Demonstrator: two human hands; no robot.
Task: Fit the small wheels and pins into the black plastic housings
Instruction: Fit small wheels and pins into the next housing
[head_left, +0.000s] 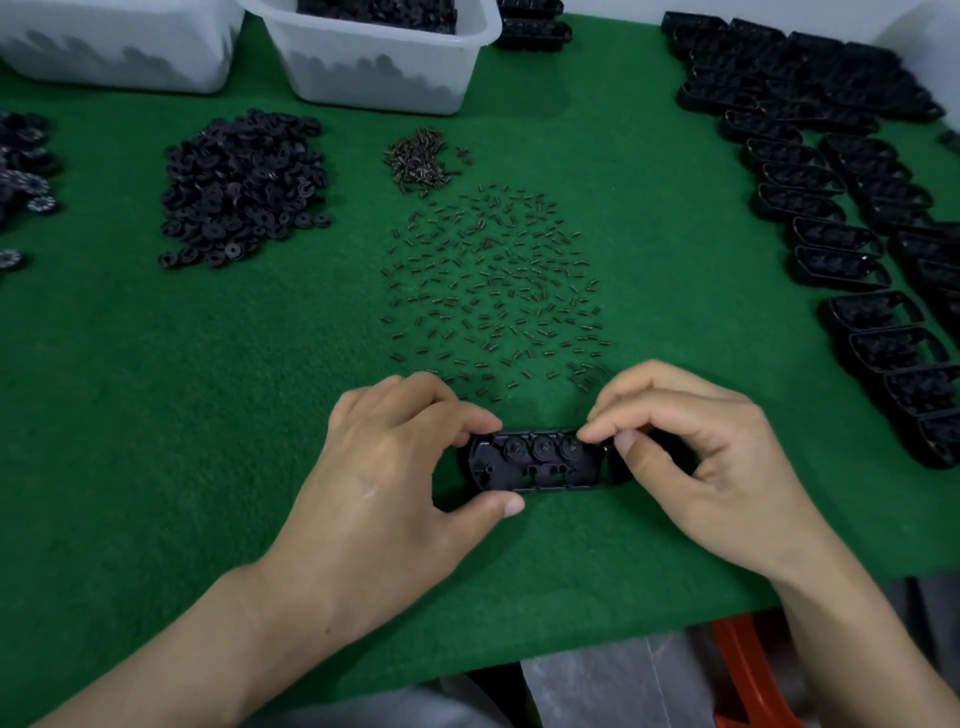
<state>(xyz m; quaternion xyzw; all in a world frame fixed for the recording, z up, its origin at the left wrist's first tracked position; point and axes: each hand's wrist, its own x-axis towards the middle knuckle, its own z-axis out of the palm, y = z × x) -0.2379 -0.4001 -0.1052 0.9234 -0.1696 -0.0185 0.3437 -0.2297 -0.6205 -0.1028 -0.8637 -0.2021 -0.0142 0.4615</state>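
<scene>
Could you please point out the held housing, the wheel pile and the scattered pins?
held housing (506, 470): head view, inner face below its wheels.
wheel pile (241, 182): head view, heap's middle.
scattered pins (493, 280): head view, spread's centre.

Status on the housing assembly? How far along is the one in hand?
Done: three wheels sit in the housing. In hand: left hand pinches its left end; right hand grips the right end, fingers at the right wheel; any pin there is too small to see. Left: a big wheel pile and scattered pins. Stacked housings at right: finished or not, cannot tell.
</scene>
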